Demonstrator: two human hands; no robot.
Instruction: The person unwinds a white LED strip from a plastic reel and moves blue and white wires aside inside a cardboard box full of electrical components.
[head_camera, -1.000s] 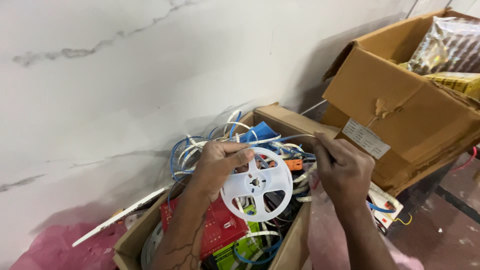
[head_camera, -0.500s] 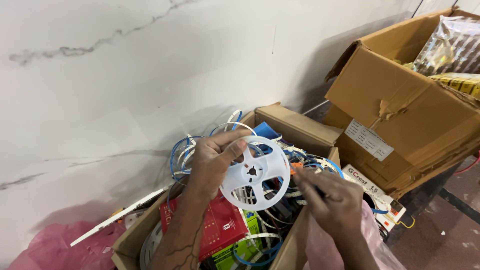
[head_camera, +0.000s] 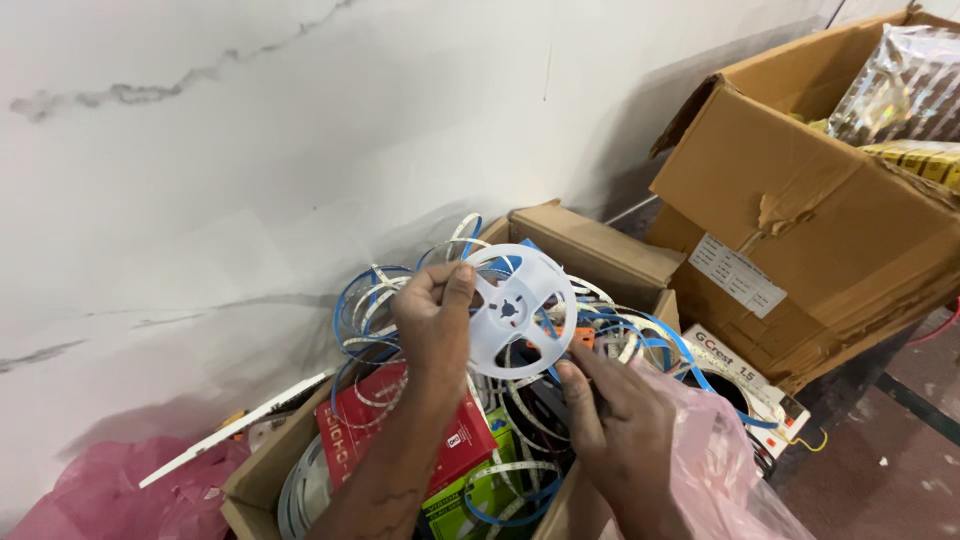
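right hand (head_camera: 625, 425) lowered, left hand (head_camera: 435, 315) lifting white spoked reel (head_camera: 520, 310)

White reel (head_camera: 520, 310) in left hand (head_camera: 435, 320)

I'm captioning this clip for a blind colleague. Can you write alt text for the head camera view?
A person's left hand holds up a white plastic reel over an open cardboard box full of tangled blue and white strips, while the right hand reaches into the tangle just below it. A larger torn cardboard box stands to the right against a white marbled wall.
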